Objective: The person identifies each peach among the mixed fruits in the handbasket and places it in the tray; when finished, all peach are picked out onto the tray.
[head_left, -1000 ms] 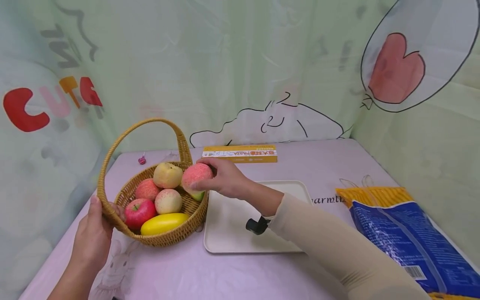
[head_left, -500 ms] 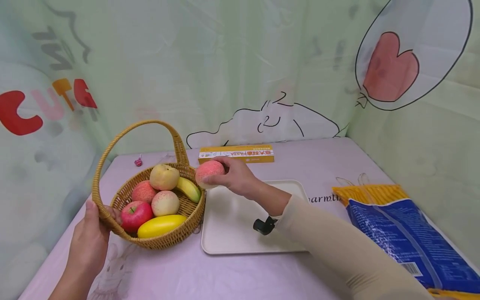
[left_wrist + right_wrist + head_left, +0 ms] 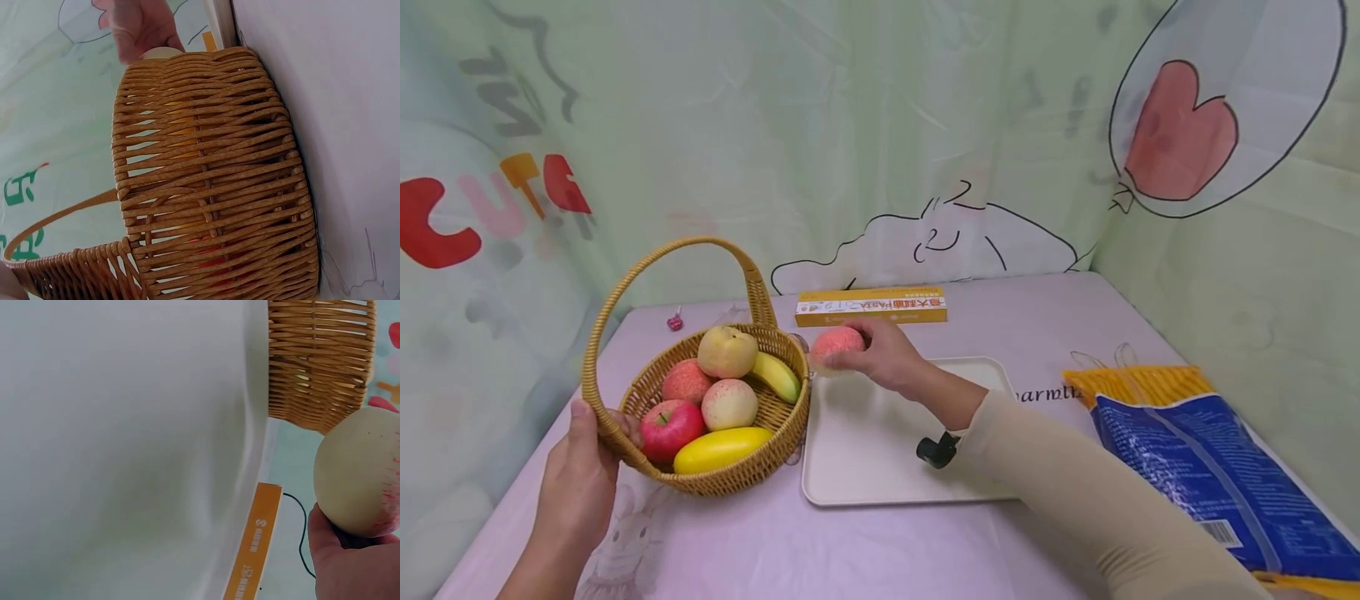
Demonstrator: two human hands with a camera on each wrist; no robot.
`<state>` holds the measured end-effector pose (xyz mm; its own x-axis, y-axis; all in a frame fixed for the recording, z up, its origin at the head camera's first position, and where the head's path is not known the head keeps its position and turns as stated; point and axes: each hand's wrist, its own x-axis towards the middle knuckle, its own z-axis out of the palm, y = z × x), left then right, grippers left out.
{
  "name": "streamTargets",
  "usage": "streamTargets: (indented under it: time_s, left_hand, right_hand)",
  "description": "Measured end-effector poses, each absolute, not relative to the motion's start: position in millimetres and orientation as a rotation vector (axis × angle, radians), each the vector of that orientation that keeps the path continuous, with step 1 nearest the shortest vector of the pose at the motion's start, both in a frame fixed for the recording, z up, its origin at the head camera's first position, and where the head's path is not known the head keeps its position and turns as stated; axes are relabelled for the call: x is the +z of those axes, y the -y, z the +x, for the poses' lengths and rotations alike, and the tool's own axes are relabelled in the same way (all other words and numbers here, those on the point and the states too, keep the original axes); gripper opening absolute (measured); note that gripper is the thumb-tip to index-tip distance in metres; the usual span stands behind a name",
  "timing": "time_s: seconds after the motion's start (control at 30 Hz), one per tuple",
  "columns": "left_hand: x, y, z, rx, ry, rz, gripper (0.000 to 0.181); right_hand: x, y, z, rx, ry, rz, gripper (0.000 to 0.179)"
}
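Note:
A pink-and-cream peach (image 3: pixel 835 347) is gripped between the thumb and fingers of my right hand (image 3: pixel 886 358), held over the far left corner of the white tray (image 3: pixel 880 467). Its pale underside shows large in the right wrist view. My left hand (image 3: pixel 580 467) grips the wicker basket (image 3: pixel 737 482) at the left foot of its handle, thumb outside and the fingertips partly hidden. Inside the basket lie several fruits: a red apple (image 3: pixel 673 431), a yellow mango-like fruit (image 3: pixel 722 451), a banana (image 3: pixel 777 377), a pale peach (image 3: pixel 730 404), a yellowish peach (image 3: pixel 727 352) and a reddish peach (image 3: pixel 686 382).
Behind the tray lies a yellow-orange pasta box (image 3: pixel 871 307). A blue-and-yellow bag (image 3: pixel 1187 467) rests on the table at the right. A small wrapped lollipop (image 3: pixel 675 322) lies at the back left. Printed curtains stand close around the table.
My right hand has carried the peach rightward from above the basket, over its right rim to the tray's corner, uncovering the banana. My left hand has stayed on the basket handle.

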<state>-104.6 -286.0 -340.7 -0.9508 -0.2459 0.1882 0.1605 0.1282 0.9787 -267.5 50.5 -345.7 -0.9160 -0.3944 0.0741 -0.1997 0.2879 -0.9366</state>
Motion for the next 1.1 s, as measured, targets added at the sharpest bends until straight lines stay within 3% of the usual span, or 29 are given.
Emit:
streamTargets:
  time_s: [0.53,1.1]
  left_hand:
    - [-340.4,287.6,-104.3,-1.898,2.123,0.08,0.055]
    - [-341.4,288.7,-104.2,-1.881,2.117,0.031,0.055]
  right_hand:
    - [-372.6,-43.5,-272.1,-1.455,-2.526,-0.477,0.055]
    - [-369.9,-38.4,-268.6,-1.344,-2.556,-0.514,0.065]
